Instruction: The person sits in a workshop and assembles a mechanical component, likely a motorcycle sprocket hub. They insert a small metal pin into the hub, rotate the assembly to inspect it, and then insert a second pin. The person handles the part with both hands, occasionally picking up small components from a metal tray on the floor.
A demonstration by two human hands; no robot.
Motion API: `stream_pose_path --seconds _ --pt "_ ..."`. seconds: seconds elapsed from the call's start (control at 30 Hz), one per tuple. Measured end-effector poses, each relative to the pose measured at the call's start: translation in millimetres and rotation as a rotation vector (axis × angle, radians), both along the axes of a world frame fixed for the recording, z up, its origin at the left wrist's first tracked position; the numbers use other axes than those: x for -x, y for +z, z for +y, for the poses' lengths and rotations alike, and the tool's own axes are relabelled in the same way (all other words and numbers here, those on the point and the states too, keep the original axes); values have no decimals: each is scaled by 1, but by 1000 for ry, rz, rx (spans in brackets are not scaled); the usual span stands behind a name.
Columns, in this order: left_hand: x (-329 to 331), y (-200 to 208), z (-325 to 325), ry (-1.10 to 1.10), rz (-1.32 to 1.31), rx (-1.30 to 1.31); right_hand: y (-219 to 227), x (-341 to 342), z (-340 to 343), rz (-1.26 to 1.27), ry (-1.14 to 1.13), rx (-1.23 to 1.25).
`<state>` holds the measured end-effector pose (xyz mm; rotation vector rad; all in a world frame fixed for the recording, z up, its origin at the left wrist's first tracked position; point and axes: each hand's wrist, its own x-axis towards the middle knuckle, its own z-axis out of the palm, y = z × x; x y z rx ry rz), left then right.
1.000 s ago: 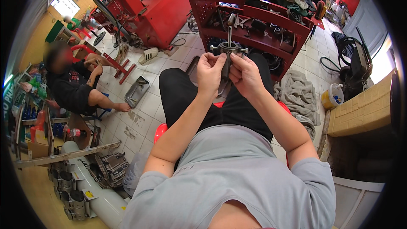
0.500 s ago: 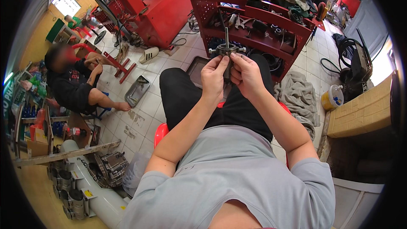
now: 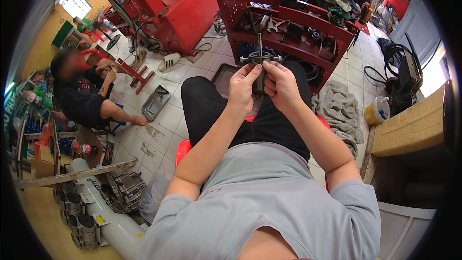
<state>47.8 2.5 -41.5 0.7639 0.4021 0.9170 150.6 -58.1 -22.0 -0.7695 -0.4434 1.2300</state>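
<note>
Between my knees stands a dark metal cylinder point(image 3: 258, 84) with a ring-shaped clamp collar point(image 3: 260, 56) around its top. A thin upright steel rod point(image 3: 260, 43) rises from it, and bolts stick out at both sides of the collar. My left hand point(image 3: 244, 84) is closed in a pinch at the collar's near side. Right beside it, my right hand point(image 3: 280, 83) pinches too, thumb and forefinger almost meeting the left fingertips. Whatever small thing lies between the fingertips is too small or hidden to name.
Ahead stands a red tool cart point(image 3: 288, 36) holding wrenches and rags. A metal tray point(image 3: 224, 78) lies by my left knee, another tray point(image 3: 156, 103) farther left near a seated person point(image 3: 82, 91). To the right are a crumpled grey cloth point(image 3: 337, 110) and a yellowish tub point(image 3: 377, 110).
The collar and rod have shifted slightly to the right. Both my hands stay pinched together in nearly the same place. The seated person's hands have moved a little.
</note>
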Motion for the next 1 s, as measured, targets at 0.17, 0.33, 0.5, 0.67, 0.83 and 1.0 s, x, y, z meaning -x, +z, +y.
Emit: stream_pose_path --seconds 0.17,0.33,0.5,0.67,0.83,1.0 --pt "3 -3 4 -55 -31 -5 0 2 0 18 6 -23" --pt "7 -4 5 -76 -27 -25 -7 3 3 43 17 -34" --pt "7 -10 8 -62 -28 -41 -7 3 3 42 29 -27" --pt "7 -7 6 -41 -22 -71 -9 2 4 53 37 -30" --pt "6 -7 5 -7 -14 -98 -7 3 4 42 38 -48" --pt "6 -9 7 8 1 -94 -7 5 4 33 47 -49"
